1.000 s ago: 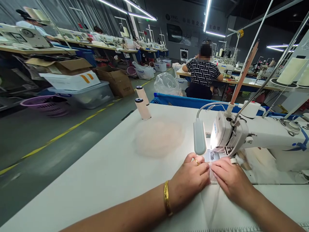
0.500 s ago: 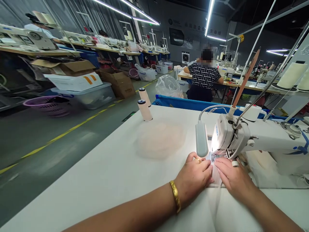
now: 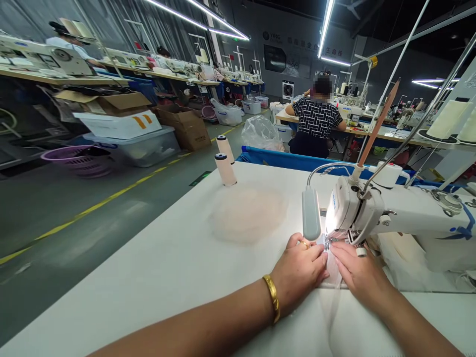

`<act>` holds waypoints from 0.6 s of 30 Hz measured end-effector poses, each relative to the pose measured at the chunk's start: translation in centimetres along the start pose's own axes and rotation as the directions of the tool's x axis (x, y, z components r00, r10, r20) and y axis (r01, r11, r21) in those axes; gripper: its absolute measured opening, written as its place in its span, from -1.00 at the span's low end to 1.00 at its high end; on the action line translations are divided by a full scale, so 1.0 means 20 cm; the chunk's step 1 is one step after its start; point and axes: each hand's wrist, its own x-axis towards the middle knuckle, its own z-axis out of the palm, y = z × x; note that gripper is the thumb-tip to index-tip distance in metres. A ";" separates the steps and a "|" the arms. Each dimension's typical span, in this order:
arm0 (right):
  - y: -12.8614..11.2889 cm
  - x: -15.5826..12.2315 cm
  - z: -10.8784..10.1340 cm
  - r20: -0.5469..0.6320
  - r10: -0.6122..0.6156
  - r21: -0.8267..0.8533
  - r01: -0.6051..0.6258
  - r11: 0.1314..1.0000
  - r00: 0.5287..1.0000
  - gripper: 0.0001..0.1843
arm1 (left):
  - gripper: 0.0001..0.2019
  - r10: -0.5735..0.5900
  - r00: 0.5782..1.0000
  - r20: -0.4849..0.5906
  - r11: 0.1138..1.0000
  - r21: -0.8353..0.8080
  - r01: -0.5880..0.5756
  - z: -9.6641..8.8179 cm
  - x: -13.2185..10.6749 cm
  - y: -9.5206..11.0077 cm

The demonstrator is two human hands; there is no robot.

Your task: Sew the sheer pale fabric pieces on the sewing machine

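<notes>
A white sewing machine [image 3: 401, 213] stands on the white table [image 3: 178, 267] at the right, its grey lamp [image 3: 311, 220] lit over the needle area. A thin sheer piece of fabric [image 3: 332, 277] lies under the presser foot and runs back toward me. My left hand [image 3: 300, 271], with a gold ring and bracelet, presses its curled fingers on the fabric's left side. On the fabric's right side my right hand [image 3: 359, 274] lies flat, fingertips close to the needle. The two hands almost touch.
A pale pink heap of sheer fabric [image 3: 247, 212] lies farther back on the table, with two thread cones [image 3: 225, 168] beyond it. A blue bin edge [image 3: 282, 159] borders the table's far side. A person in a patterned top [image 3: 316, 119] sits ahead. Boxes and bins line the aisle at left.
Both hands have slid a little forward toward the needle with the fabric. The view has shifted slightly.
</notes>
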 end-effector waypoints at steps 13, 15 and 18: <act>-0.06 -0.06 -0.16 0.146 -0.079 0.268 0.037 0.963 0.986 -0.79 | -0.63 -0.072 0.991 0.111 0.970 -0.224 0.095 -0.02 0.02 -0.06; -0.03 -0.05 -0.14 0.077 0.013 0.360 -0.040 0.932 0.997 -0.72 | -0.61 -0.091 0.989 0.120 0.961 -0.250 0.119 -0.01 0.04 -0.06; -0.01 -0.03 -0.11 0.017 0.209 0.475 -0.192 0.859 0.978 -0.68 | -0.79 -0.112 0.984 0.139 0.955 -0.259 0.146 -0.01 0.08 -0.06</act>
